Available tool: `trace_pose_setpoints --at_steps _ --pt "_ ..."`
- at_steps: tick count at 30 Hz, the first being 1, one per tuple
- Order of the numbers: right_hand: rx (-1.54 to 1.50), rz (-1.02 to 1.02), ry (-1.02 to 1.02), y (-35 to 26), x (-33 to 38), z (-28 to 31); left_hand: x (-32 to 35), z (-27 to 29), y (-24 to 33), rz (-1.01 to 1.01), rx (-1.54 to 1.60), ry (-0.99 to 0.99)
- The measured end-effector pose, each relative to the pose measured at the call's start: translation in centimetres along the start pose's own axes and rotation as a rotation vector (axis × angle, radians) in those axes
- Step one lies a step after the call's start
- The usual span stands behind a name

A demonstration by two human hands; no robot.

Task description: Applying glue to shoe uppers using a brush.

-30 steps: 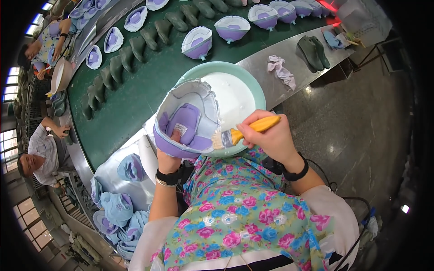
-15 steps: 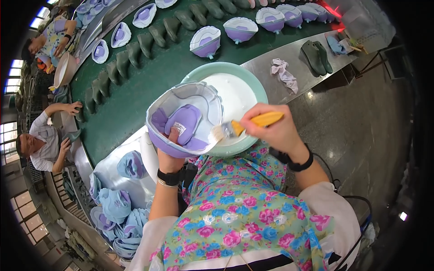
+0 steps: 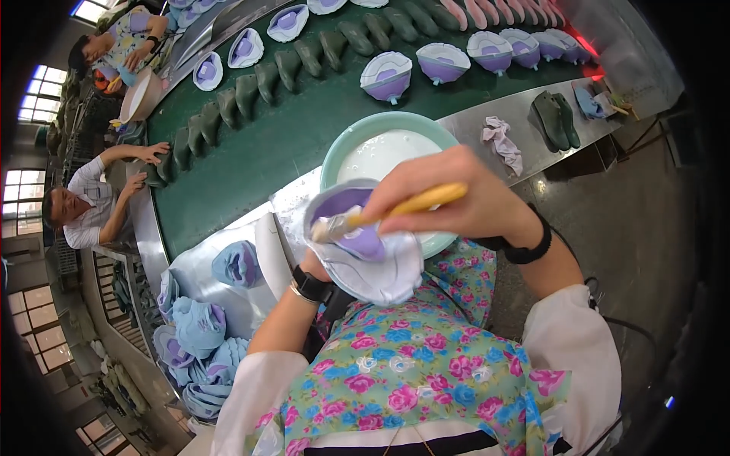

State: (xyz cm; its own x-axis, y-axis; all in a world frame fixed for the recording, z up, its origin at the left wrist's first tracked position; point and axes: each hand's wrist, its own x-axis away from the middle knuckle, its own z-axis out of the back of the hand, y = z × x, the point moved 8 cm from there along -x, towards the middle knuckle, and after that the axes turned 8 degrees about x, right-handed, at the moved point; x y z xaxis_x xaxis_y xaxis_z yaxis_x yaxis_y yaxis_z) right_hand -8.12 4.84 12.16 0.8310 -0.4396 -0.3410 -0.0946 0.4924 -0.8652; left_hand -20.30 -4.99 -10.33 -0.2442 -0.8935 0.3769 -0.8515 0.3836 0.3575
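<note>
My left hand (image 3: 316, 266) holds up a purple and white shoe upper (image 3: 384, 275), its fingers mostly hidden behind the fabric. The upper is tilted so its inside faces up. In my right hand (image 3: 449, 190) is a paintbrush (image 3: 432, 198) with a yellow handle, its fingers closed around it. The pale, wet-looking bristles touch the upper's left edge, close to my left hand. Just beyond stands a mint-green basin (image 3: 340, 143) of white liquid, partly covered by my right hand and the upper.
Dark green shoe lasts (image 3: 245, 93) line the green table (image 3: 228, 163), with finished-looking uppers (image 3: 385, 78) beside them. Soft blue-purple uppers (image 3: 199, 327) are heaped at left. A crumpled cloth (image 3: 502, 144) and two lasts (image 3: 553, 120) lie right. A co-worker (image 3: 91, 197) handles lasts at the far left.
The upper has turned in my left hand, its purple part now on the far side. My right hand has carried the brush left across it. The view has shifted slightly.
</note>
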Motion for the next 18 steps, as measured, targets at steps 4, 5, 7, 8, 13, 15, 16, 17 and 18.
trace_pose_setpoints --at_steps 4,5,7,8,13,15,16,17,18 --pt "-0.018 0.089 -0.08 0.2 -1.1 -1.6 0.0 -5.5 -0.5 -0.005 -0.062 -0.341" --pt "0.021 -0.01 -0.011 1.5 -1.0 -0.3 -0.3 -1.2 -2.5 0.112 0.033 -0.291" --pt "0.066 -0.237 0.098 4.4 0.7 2.0 -0.1 -5.7 -2.1 0.091 -0.144 -0.215" --pt "0.071 -0.355 0.137 5.9 2.1 2.8 0.3 -6.3 -1.3 0.074 -0.148 -0.224" --pt "-0.076 -0.704 0.484 9.8 10.2 6.0 -1.4 0.6 4.4 0.065 -0.022 0.202" --pt "-0.068 -0.741 0.646 9.1 12.4 7.3 -3.9 0.9 9.8 -0.026 -0.09 -0.02" --pt "-0.081 -0.747 0.702 8.9 13.0 7.5 -5.7 2.7 12.5 -0.169 -0.267 0.158" --pt "-0.075 -0.731 0.677 9.0 12.6 6.9 -7.3 4.2 15.0 -0.273 -0.37 0.156" --pt "-0.108 -0.731 0.707 9.6 12.4 6.2 -8.9 6.6 17.0 -0.343 -0.413 0.218"
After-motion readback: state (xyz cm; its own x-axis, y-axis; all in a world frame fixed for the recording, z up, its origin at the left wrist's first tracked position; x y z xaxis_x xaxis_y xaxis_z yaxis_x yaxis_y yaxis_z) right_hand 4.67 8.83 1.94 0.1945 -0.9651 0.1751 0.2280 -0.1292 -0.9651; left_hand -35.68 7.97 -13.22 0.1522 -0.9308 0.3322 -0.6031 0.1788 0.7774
